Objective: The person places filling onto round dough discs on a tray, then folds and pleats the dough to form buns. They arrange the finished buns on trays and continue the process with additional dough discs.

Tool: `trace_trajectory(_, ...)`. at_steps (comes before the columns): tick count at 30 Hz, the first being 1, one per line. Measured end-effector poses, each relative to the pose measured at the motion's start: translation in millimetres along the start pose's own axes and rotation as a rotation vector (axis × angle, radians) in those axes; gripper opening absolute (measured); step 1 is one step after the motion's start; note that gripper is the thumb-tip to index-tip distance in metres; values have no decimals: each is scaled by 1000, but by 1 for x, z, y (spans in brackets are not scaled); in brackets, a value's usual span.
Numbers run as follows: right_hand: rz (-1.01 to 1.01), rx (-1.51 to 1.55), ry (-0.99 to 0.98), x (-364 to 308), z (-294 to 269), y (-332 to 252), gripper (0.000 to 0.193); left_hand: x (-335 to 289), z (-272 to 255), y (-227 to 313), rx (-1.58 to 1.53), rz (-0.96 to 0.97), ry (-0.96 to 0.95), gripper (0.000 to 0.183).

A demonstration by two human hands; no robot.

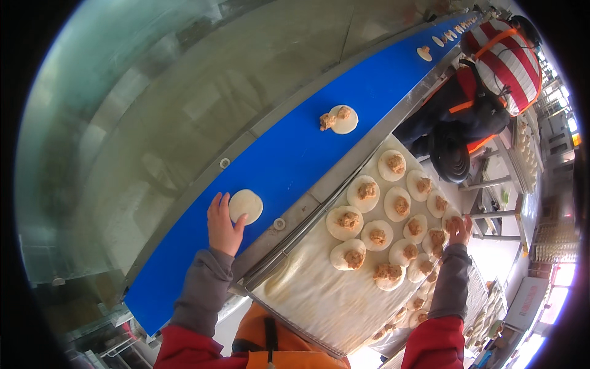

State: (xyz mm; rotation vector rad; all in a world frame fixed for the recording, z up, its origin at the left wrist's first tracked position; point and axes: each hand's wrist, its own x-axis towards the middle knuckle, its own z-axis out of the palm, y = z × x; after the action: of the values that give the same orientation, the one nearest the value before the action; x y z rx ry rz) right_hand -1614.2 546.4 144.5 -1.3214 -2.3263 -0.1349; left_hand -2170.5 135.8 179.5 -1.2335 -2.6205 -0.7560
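A plain dough round (249, 205) lies on the blue conveyor belt (289, 166). Beside its left edge is my left hand (224, 229), fingers apart and the thumb touching the dough's lower edge. On the lined tray (313, 286) in front of me sit several dough rounds topped with brownish filling, one of them this round (348, 254). At the tray's right edge my right hand (458, 231) has its fingers curled over a dough round (450, 218), partly hiding it.
Farther up the belt lies a dough round with two lumps of filling (344, 119). More pieces trail toward the far end, where a person in a striped top (505, 61) stands at the belt. A black round stool seat (450, 152) is beyond the tray, and racks (510, 160) stand at right.
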Motion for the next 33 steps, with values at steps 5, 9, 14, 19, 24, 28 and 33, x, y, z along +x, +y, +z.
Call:
trace_trajectory(5,214,28,43,33,-23,-99,27,6,-3,-59,-136,-404,-399,35)
trace_trajectory(9,-103,729,-293,85,31,-255,40,-8,-28,-93,-206,-130,-415,23)
trace_trajectory(14,-215,522,-376,127,114,-429,57,-8,-62,-106,-753,-702,-392,22)
trace_trajectory(19,73,303,-886,135,115,-503,70,61,-7,-64,-831,-415,60,33)
trace_trajectory(24,-43,198,-857,96,99,-541,66,55,49,-14,-563,132,-70,37)
trace_trajectory(28,192,422,-1001,49,92,-566,72,17,35,-23,-310,64,-131,60)
trace_trajectory(33,-38,539,-776,-19,61,-596,64,-13,3,-52,-311,43,-231,45)
